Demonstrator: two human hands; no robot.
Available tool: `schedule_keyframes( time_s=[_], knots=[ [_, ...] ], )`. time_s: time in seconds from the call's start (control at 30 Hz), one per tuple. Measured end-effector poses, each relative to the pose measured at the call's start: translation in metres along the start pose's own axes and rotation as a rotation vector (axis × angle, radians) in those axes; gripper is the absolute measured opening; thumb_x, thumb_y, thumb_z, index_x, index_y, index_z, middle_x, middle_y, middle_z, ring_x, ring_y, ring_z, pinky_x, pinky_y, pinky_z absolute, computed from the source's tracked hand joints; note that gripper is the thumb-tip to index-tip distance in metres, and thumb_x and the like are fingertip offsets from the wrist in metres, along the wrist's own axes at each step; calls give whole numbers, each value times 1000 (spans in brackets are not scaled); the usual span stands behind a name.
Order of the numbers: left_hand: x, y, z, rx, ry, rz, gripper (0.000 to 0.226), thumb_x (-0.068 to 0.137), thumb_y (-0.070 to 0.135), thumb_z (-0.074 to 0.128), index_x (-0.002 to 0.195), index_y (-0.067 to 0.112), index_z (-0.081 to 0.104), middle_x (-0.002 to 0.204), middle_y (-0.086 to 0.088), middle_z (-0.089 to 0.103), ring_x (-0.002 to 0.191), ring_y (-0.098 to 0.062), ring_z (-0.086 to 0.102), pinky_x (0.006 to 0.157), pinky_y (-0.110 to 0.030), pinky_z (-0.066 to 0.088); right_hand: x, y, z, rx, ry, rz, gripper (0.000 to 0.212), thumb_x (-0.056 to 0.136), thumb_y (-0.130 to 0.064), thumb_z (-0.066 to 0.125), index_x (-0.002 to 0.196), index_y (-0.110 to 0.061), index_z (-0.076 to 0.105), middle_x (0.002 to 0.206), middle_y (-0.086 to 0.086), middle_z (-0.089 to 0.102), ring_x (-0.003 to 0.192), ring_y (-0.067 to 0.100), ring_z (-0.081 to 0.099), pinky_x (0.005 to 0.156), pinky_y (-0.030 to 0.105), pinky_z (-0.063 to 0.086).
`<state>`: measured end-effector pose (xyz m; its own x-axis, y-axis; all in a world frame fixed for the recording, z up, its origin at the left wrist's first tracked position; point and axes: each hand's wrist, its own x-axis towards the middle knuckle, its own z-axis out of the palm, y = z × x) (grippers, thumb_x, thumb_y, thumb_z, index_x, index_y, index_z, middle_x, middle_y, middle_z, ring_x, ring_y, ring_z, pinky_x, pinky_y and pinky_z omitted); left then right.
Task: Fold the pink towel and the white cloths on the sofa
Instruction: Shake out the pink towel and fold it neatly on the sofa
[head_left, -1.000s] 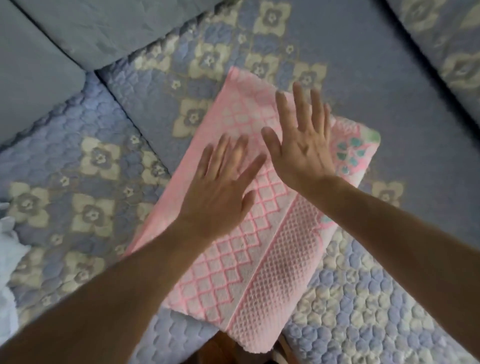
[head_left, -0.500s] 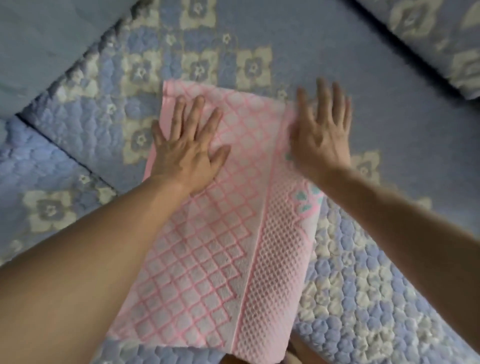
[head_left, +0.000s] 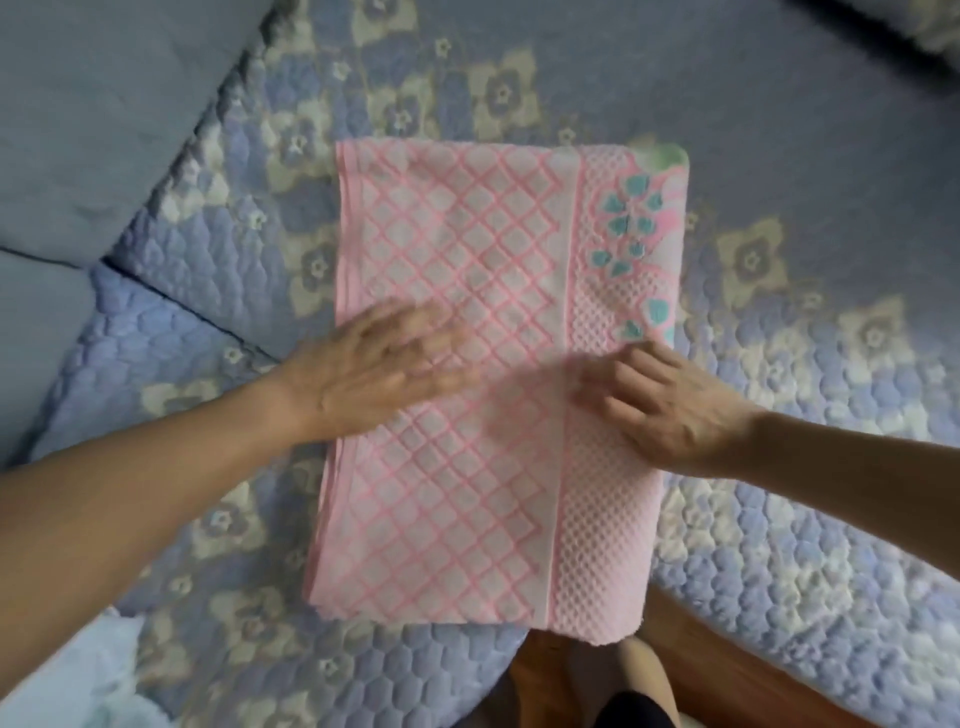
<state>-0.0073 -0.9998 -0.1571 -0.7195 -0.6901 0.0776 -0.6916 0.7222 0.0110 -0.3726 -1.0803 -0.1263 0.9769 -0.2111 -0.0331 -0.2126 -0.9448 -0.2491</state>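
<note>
The pink towel (head_left: 467, 234), with a diamond pattern and teal flowers along its right side, lies folded into a tall rectangle on the sofa cushion (head_left: 779, 519). My left hand (head_left: 374, 371) rests flat on the towel's left middle, fingers spread and blurred by motion. Fingers bent and apart, my right hand (head_left: 670, 405) touches the towel's right band below the flowers. Neither hand grips anything. A white cloth (head_left: 67, 675) shows partly at the bottom left corner.
Blue quilted sofa cushions with pale flower patches surround the towel. Plain blue back cushions (head_left: 104, 130) sit at the upper left. The sofa's front edge, a wooden floor (head_left: 701, 670) and my foot lie just below the towel.
Both hands slid from the towel's far end back toward me, to its middle. The view shifted, so the towel now lies straight and its flowered right edge shows.
</note>
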Motion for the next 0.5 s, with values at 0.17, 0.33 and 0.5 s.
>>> schedule_keyframes(
  time_s=[0.17,0.33,0.5],
  knots=[
    [-70,0,8,72,-423,175,90,81,37,46,161,23,9,167,-18,2,154,-41,3,123,-57,10,-52,-4,14,21,-186,19,77,79,-8,69,151,-5,42,161,17,33,152,34,26,121,56,27],
    [-73,5,35,-45,-297,66,90,81,24,68,159,27,22,166,-13,15,152,-39,18,117,-61,26,-48,-13,31,76,-101,152,75,87,-40,74,148,-7,46,159,16,36,150,34,31,118,58,29],
    [-69,19,38,-174,-27,-39,44,104,11,39,147,21,45,153,-13,46,144,-35,40,115,-54,34,-41,-26,43,141,87,288,41,97,-18,59,136,-4,61,148,12,52,143,30,43,115,56,36]
  ],
)
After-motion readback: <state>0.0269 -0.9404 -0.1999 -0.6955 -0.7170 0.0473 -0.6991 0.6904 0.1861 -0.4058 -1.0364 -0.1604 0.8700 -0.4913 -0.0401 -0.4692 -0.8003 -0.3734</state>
